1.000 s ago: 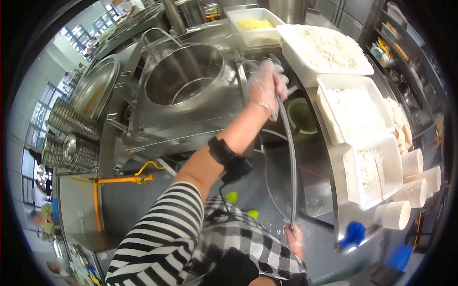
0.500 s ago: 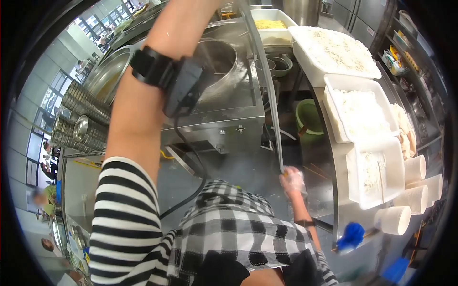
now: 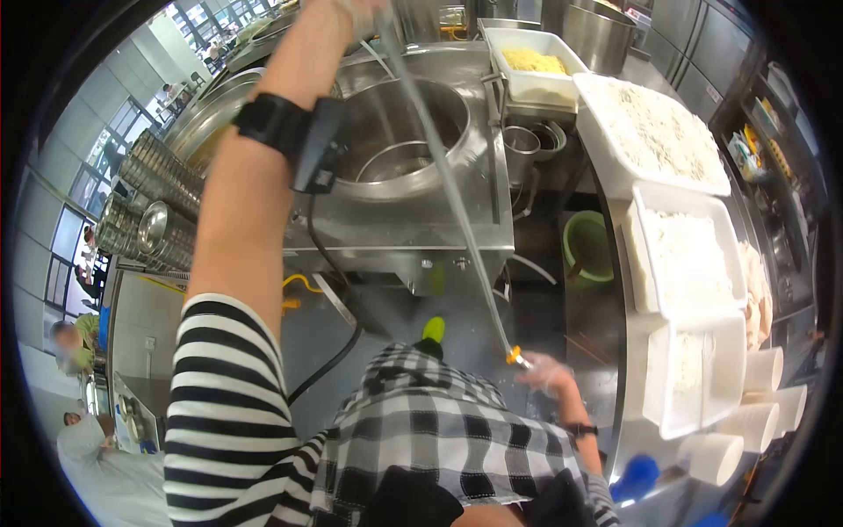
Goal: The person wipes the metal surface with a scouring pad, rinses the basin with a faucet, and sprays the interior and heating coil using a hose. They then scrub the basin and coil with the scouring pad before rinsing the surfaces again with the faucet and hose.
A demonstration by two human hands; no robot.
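Observation:
A long, pale rod or tube (image 3: 450, 189) runs slantwise from the top edge down to an orange ring and metal end. My right hand (image 3: 546, 374), in a clear glove, is closed at that lower end. At the top edge my left hand (image 3: 358, 9) is partly cut off, its fingers closed against the upper part. Under my left forearm, with its black wrist strap, is a round steel cooker well (image 3: 450, 110). Inside the well sits a smaller round metal rim (image 3: 393, 162).
White tubs of pale food (image 3: 657, 132) and a tub of yellow food (image 3: 536, 63) line the right counter. Paper cups (image 3: 711, 458) stand near its front. Stacked metal bowls (image 3: 154, 230) are left; a green bucket (image 3: 588, 248) is below. A person in white (image 3: 114, 465) is lower left.
The rod's lower end has shifted down and slightly left with my right hand. My left hand has come partly into view at the top. More of the cooker well shows.

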